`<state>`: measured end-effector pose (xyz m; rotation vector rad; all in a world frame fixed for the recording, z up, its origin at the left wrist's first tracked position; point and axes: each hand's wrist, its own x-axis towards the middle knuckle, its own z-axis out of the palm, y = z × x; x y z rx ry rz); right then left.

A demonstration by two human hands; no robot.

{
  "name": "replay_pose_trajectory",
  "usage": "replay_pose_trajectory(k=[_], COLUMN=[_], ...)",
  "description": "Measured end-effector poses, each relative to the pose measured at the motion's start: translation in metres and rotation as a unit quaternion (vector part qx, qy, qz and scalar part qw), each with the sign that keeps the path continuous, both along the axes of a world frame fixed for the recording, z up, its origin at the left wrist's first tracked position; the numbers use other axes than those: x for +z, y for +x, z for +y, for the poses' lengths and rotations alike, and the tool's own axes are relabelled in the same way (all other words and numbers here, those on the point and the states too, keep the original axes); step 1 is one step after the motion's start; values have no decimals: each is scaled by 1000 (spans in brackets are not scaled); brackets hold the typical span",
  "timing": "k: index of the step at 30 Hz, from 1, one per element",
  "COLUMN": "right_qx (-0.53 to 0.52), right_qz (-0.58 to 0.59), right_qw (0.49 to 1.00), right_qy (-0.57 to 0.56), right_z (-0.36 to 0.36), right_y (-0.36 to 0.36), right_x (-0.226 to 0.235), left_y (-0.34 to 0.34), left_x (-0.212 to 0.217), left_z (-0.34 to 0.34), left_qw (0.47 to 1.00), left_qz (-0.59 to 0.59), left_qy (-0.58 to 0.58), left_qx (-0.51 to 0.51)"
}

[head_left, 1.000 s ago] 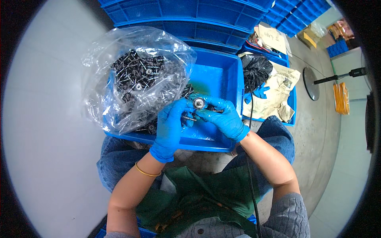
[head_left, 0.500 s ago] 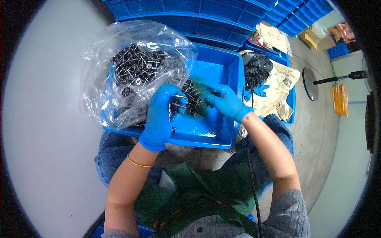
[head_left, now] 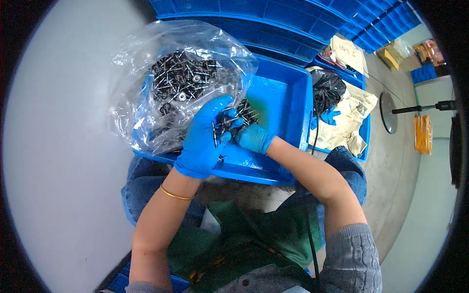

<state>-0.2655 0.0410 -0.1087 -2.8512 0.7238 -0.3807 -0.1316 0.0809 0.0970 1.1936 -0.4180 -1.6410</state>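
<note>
My left hand point(head_left: 202, 139), in a blue glove, is curled round several small black parts with metal pins point(head_left: 226, 122). Some of their shafts stick out between thumb and fingers. Close beside it on the right, my gloved right hand point(head_left: 254, 138) reaches into a loose pile of the same kind of parts point(head_left: 248, 111); its fingertips are hidden there. The pile lies in a blue plastic tray point(head_left: 288, 161). A clear plastic bag point(head_left: 132, 88), its mouth spread wide, rests over the tray's left side and holds many more dark pinned parts point(head_left: 178, 78).
Stacked blue crates point(head_left: 244, 27) rise just behind the tray. To the right, another blue crate holds a black plastic bag point(head_left: 326, 90), a blue glove point(head_left: 330, 116) and brown paper point(head_left: 349, 117). A black cable point(head_left: 312, 239) hangs near my right arm. A stand's round base point(head_left: 388, 113) sits farther right.
My right hand has moved left and in toward the pile, close against my left hand. My left hand still holds its parts. The whole view has shifted slightly.
</note>
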Motion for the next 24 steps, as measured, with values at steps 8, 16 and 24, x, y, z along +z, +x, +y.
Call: replay_pose_trajectory(k=[8, 16, 24], right_qx=[-286, -156, -186], right_qz=[-361, -521, -535], right_qw=[568, 216, 151], right_qy=[682, 811, 810], right_z=[19, 49, 49], right_y=[-26, -35, -39], right_x=[171, 187, 188], left_y=[-2, -27, -31], left_x=[2, -1, 1], left_z=[4, 13, 16], left_qw=[995, 974, 960], left_qz=[-87, -161, -169], left_qy=[3, -98, -154], left_qx=[-44, -126, -164])
